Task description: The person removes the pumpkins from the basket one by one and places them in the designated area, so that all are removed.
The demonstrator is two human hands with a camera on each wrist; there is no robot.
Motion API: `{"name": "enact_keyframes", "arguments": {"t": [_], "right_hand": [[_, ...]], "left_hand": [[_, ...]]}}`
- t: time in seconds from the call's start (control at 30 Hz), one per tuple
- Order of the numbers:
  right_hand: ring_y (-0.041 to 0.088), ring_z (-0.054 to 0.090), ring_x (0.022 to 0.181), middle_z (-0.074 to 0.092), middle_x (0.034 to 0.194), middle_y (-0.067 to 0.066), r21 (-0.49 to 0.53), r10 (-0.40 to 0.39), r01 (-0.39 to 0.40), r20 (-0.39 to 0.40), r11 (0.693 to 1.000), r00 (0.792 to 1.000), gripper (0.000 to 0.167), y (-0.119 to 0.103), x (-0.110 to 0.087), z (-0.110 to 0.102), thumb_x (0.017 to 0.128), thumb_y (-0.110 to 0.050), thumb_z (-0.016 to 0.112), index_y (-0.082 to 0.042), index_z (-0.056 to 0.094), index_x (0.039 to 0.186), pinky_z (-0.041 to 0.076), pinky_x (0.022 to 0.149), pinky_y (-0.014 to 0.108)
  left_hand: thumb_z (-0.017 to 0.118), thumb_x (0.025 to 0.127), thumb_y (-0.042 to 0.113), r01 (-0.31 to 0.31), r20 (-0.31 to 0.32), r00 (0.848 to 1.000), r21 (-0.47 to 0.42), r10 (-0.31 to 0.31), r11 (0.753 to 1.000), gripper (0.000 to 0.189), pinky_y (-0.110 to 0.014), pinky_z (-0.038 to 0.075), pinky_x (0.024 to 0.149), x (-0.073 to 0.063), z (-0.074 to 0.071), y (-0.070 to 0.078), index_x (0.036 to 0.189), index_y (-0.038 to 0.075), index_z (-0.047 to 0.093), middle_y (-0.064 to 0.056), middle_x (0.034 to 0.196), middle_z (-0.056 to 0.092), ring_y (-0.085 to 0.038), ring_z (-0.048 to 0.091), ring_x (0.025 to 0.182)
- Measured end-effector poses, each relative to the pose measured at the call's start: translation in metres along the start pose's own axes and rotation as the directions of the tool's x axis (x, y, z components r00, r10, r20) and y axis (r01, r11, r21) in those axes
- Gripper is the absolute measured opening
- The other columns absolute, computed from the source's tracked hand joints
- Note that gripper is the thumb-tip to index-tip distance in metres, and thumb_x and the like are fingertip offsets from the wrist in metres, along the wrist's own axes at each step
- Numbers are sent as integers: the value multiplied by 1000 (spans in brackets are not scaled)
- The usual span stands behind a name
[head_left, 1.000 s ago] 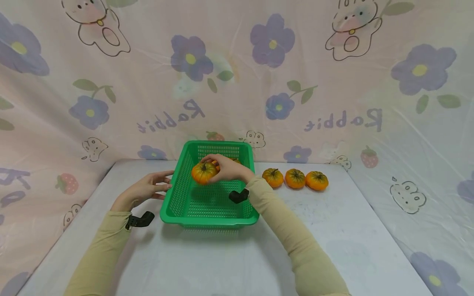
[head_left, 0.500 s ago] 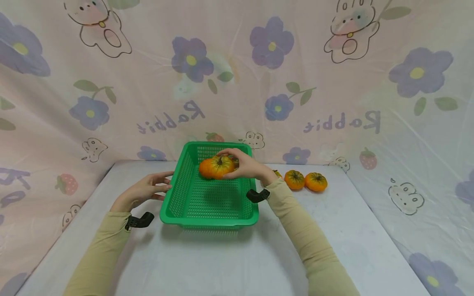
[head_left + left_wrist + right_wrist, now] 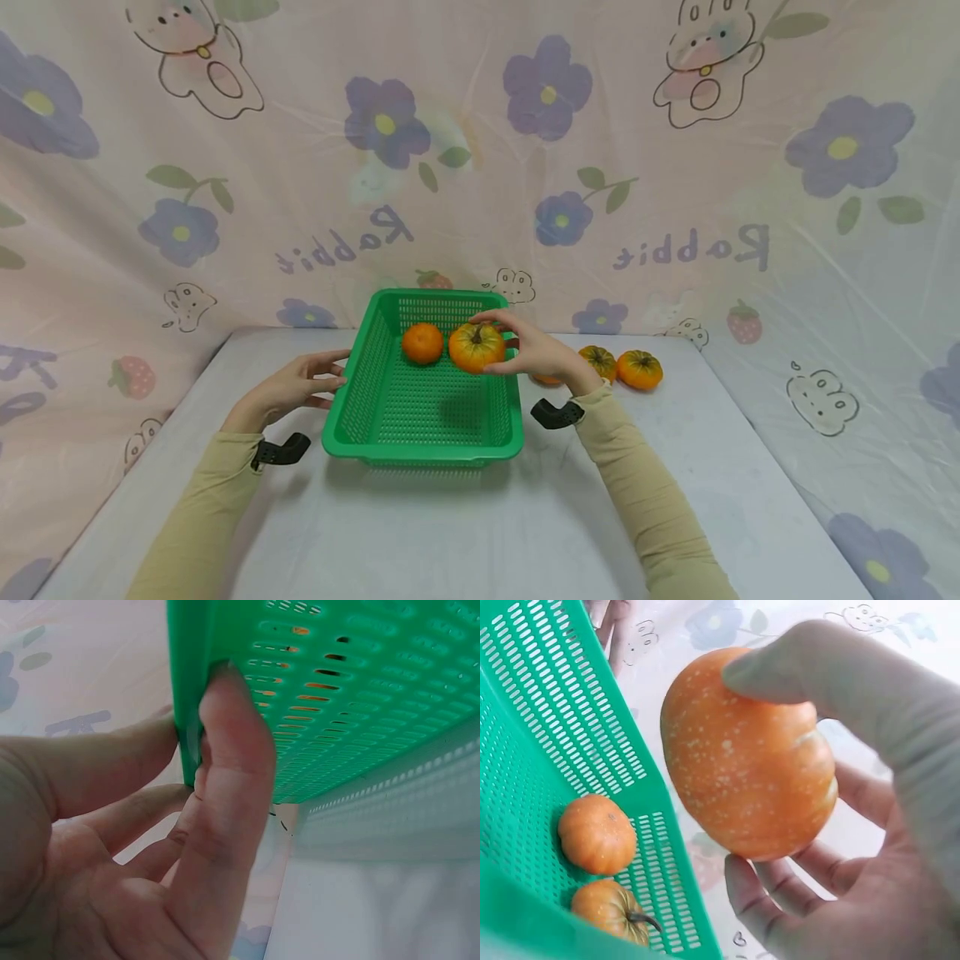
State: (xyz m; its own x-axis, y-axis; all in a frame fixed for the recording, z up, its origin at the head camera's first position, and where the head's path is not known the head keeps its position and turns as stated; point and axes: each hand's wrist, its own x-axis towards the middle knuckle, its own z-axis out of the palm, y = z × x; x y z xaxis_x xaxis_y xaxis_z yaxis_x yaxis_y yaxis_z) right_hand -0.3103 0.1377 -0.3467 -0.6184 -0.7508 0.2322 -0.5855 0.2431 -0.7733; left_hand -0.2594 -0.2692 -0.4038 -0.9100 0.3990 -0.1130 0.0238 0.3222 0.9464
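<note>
Held pumpkin (image 3: pixel 477 348): orange with a greenish ribbed top, stem up, seen over the right part of the green basket (image 3: pixel 423 451) in the head view. Right hand (image 3: pixel 534 350) pinches it, thumb on the near side, fingers round the far side and underneath. Whether the pumpkin touches the basket: can't tell. In the basket, a plain orange pumpkin (image 3: pixel 422 344) sits near the far end; right wrist view shows a stemmed pumpkin (image 3: pixel 613 911) just beside it. Left hand (image 3: pixel 296 387) pinches the basket's left rim between thumb and fingers. Right of the basket, on the white table (image 3: pixel 390 533): a row of pumpkins, the middle pumpkin (image 3: pixel 597 364) and the end pumpkin (image 3: pixel 639 369) side by side, the nearest pumpkin (image 3: pixel 547 379) mostly hidden by the right hand. Black wrist mounts (image 3: pixel 281 450) over tan sleeves (image 3: pixel 191 517). Printed cloth (image 3: pixel 480 208) behind the table.
</note>
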Motion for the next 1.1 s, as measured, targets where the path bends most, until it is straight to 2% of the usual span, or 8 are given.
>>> {"name": "enact_keyframes", "arguments": {"t": [0.27, 0.4, 0.57, 0.73, 0.83, 1.1], "right_hand": [[31, 38, 126, 36, 144, 8, -2, 79, -80, -71, 997, 994, 72, 5, -29, -11, 80, -6, 77, -10, 41, 143, 41, 99, 47], [35, 38, 124, 37, 142, 12, 10, 92, -92, -85, 996, 992, 71, -7, -45, -16, 80, -1, 76, -3, 41, 141, 39, 100, 50], [36, 37, 122, 38, 140, 13, 39, 121, -117, -106, 992, 987, 69, -8, -65, -23, 80, 1, 75, -4, 42, 139, 39, 99, 52], [38, 35, 125, 38, 142, 12, 65, 179, -171, -147, 983, 973, 73, 23, -83, -27, 79, 0, 77, -10, 41, 141, 39, 98, 55], [38, 34, 126, 38, 143, 11, 80, 222, -211, -172, 974, 960, 74, 45, -95, -27, 78, -3, 78, -11, 41, 141, 33, 103, 58], [38, 32, 132, 34, 145, 12, 113, 266, -250, -163, 962, 950, 71, 75, -116, -19, 79, -9, 79, -9, 42, 140, 29, 107, 56]], "left_hand": [[58, 98, 17, -15, 7, 1000, -4, 15, 1000, 66, -40, 56, 79, 0, -1, -1, 152, 5, 22, -26, 128, 40, -23, 61, 95], [57, 98, 16, -16, 13, 1000, -8, 16, 1000, 66, -40, 56, 79, 0, -1, -1, 152, 4, 22, -26, 127, 41, -23, 61, 94], [57, 98, 16, 0, 4, 1000, -8, 0, 1000, 65, -40, 56, 79, 1, -2, -2, 152, 7, 23, -25, 126, 41, -24, 61, 95], [57, 98, 15, -7, 7, 1000, -12, 7, 1000, 65, -40, 56, 80, 1, -2, -3, 152, 6, 23, -25, 126, 41, -23, 61, 96], [56, 98, 13, -20, 14, 1000, -13, 20, 1000, 64, -40, 56, 79, 1, -2, -2, 152, 4, 22, -26, 126, 41, -22, 61, 95], [56, 99, 14, -23, 14, 1000, -14, 23, 1000, 65, -39, 56, 79, 0, -1, 1, 152, 3, 21, -24, 124, 41, -20, 61, 94]]}}
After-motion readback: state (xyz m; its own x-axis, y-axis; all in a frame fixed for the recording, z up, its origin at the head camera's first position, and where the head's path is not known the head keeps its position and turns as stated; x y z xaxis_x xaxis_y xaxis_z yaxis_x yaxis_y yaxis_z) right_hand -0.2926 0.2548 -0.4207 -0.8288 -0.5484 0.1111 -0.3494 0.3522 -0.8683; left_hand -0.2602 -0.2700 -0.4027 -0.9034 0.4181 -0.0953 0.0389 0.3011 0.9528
